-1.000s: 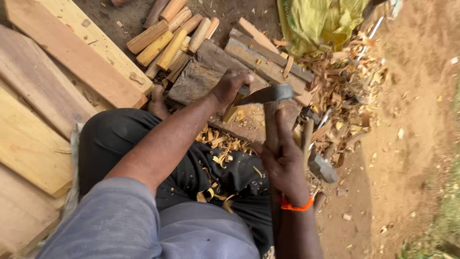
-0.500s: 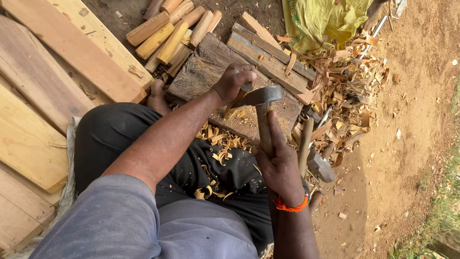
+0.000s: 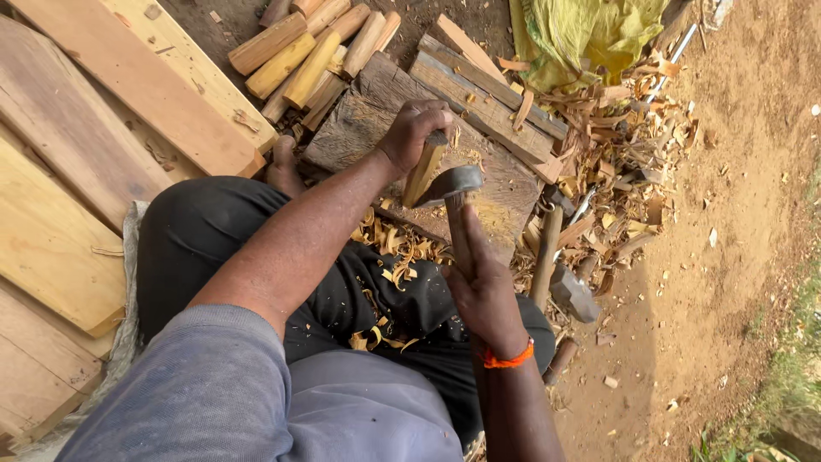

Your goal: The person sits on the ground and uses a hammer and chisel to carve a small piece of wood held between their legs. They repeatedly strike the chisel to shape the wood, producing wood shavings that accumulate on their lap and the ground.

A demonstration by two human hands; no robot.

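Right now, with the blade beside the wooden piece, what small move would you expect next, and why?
Probably a short downward chop along the side of the wooden piece. The left hand holds it upright on the chopping block, and the right hand has the adze with its blade right beside the wood. Curled shavings on the lap suggest thin slices.

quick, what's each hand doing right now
Left hand: closed around the top of an upright wooden piece on the chopping block.
Right hand: closed on the handle of an adze, blade against the piece.
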